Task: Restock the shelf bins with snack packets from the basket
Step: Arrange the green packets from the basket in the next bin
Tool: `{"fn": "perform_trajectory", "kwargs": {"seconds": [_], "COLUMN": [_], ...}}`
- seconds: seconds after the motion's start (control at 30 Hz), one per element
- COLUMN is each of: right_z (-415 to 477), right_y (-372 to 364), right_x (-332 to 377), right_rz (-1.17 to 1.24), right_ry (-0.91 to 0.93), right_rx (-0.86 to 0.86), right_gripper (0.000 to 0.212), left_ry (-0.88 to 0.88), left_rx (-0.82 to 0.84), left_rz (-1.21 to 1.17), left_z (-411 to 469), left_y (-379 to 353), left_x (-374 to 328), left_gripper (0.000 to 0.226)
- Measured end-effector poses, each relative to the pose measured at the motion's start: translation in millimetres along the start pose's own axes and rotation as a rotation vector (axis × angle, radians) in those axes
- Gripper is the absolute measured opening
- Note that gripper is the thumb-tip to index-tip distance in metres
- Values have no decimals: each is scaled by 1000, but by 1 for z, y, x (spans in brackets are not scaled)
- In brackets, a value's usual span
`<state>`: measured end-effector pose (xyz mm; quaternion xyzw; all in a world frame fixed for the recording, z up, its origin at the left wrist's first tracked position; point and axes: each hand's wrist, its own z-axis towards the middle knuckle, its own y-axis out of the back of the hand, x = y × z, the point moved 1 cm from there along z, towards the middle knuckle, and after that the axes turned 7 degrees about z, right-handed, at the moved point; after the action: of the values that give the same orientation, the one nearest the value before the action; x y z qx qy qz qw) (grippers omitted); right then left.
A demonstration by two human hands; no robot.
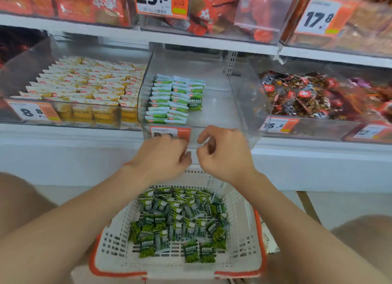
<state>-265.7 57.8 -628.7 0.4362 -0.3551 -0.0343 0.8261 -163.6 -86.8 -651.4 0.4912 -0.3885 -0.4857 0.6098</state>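
White shop shelving under even light.
Two white shelf boards cross the view, orange price tags along them, pale floor below.
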Motion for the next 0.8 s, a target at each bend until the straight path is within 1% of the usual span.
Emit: {"fn": "perform_trajectory", "kwargs": {"seconds": [0.07,0.13,0.17,0.23,0.3,0.4,0.5,0.57,0.6,0.67,0.8], "right_z": [-24,-40,-45,-50,-53,-63,-79,-90,-94,-101,-105], "right_y": [-10,-21,-27,-39,-49,-62,-77,-86,-90,-97,-113], "right_x": [-4,-6,-6,-4,-2,0,-4,-12,-18,-30,-56], "right_rz": [-93,-183,-227,-316,-329,-311,-324,-322,-328,-353,-341], "right_ry": [-79,-132,-120,-48,-8,7,0,-22,-34,-53,-121], "right_rx": [203,417,497,603,664,731,786,820,833,854,914], "right_gripper": [20,21,24,27,26,18,10,24,30,32,31], "left_ry": [9,-4,10,103,177,207,248,283,297,315,347], "left_rx": [225,383,454,576,664,788,849,861,869,908,1015], "left_rz": [77,105,110,63,48,88,64,65,69,63,0], "left_z": [-15,-28,-35,-52,-73,-94,-99,-98,-99,-100,-99], "left_y": [-27,-56,-72,-100,-123,-144,-156,-166,-172,-186,-223], "left_x": [-2,-1,1,6,10,13,16,16,17,18,19], "left_gripper": [27,22,20,18,18,16,18,20,18,9,23]}}
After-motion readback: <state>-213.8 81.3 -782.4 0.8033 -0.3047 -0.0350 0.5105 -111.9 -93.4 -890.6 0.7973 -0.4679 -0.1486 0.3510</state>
